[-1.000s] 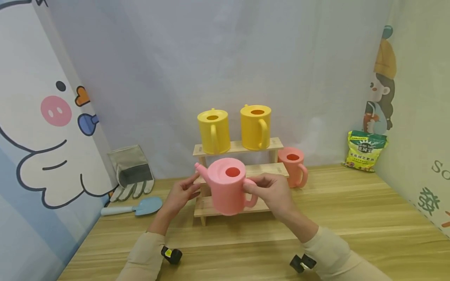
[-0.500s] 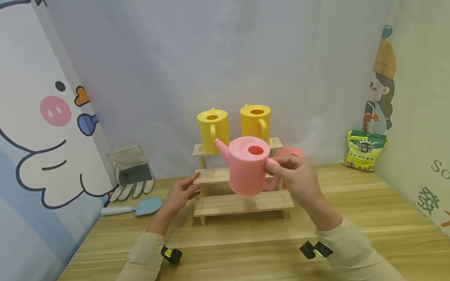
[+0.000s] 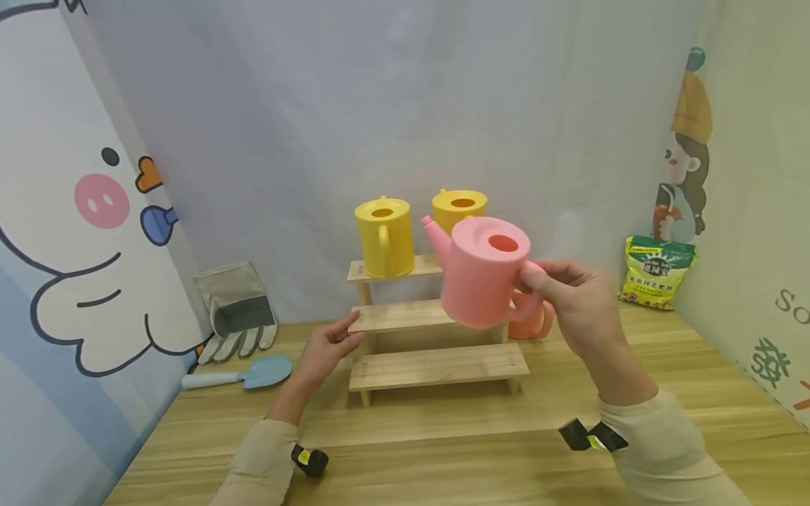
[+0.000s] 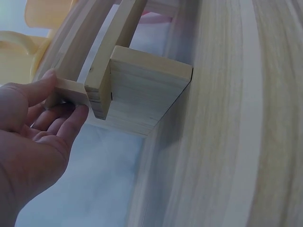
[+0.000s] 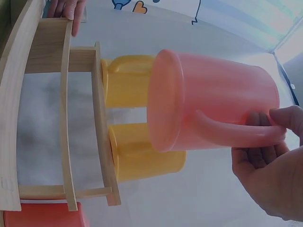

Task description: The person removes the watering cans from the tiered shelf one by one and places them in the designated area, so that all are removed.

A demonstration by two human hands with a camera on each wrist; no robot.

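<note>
A pink watering can (image 3: 484,277) hangs in the air in front of the stand's right side, its spout pointing up and left. My right hand (image 3: 579,306) grips it by the handle, fingers curled through the loop in the right wrist view. The left hand (image 3: 325,351) pinches the left end of the middle shelf of a three-step wooden stand (image 3: 436,365), thumb on top and fingers below in the left wrist view. Two yellow watering cans (image 3: 384,239) stand on the top shelf, the right one partly hidden behind the pink can.
Behind the stand's right end, a coral-pink watering can (image 3: 534,323) stands on the wooden table (image 3: 443,464), partly covered. At the left lie a blue hand trowel (image 3: 266,371) and grey-white gloves (image 3: 237,309). A green-yellow bag (image 3: 657,273) stands at the far right.
My right hand has carried the pink watering can up and to the right, away from the lower shelves. The left hand stays at the stand's left end.
</note>
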